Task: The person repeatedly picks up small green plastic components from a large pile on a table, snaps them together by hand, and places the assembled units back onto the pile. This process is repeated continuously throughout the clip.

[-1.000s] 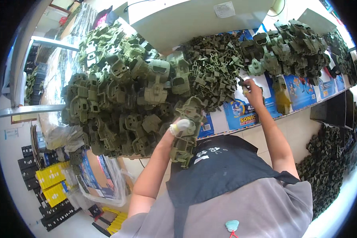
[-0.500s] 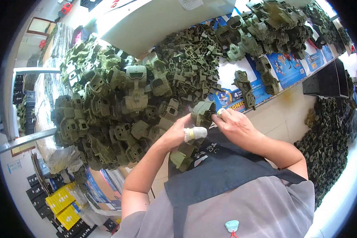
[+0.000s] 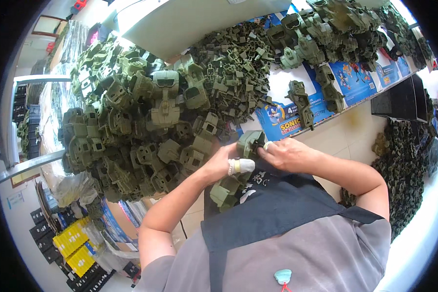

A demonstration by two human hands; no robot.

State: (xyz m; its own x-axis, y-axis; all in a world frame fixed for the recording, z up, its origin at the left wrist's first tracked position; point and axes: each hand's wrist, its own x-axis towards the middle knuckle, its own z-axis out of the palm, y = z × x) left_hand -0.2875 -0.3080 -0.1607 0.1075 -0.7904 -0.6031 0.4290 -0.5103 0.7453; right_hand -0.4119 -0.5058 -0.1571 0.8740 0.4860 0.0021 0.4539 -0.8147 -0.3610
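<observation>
My left hand [image 3: 224, 164] is closed around an olive-green plastic toy vehicle body [image 3: 248, 144], tilted in front of my apron. Its hollow, dark end faces right, and its other end shows below my wrapped thumb. At that hollow end my right hand [image 3: 286, 155] is closed in a pinch, with the fingertips at the rim. Whatever lies between those fingertips is hidden. Pale coverings are on fingers of both hands. A big pile of similar green bodies [image 3: 165, 109] rises at the left, just beyond my left hand.
A heap of small green parts [image 3: 238, 73] covers the table's middle. Two green bodies [image 3: 301, 104] lie on blue printed cardboard [image 3: 353, 87] at the right, with more piled behind. A black crate [image 3: 399, 97] and heaped dark parts [image 3: 392, 175] stand lower right. Yellow trays [image 3: 75, 243] are lower left.
The vehicle body has shifted slightly down in the picture and turned a little in my left hand. My right hand stays at its hollow end, with the right elbow a little farther out.
</observation>
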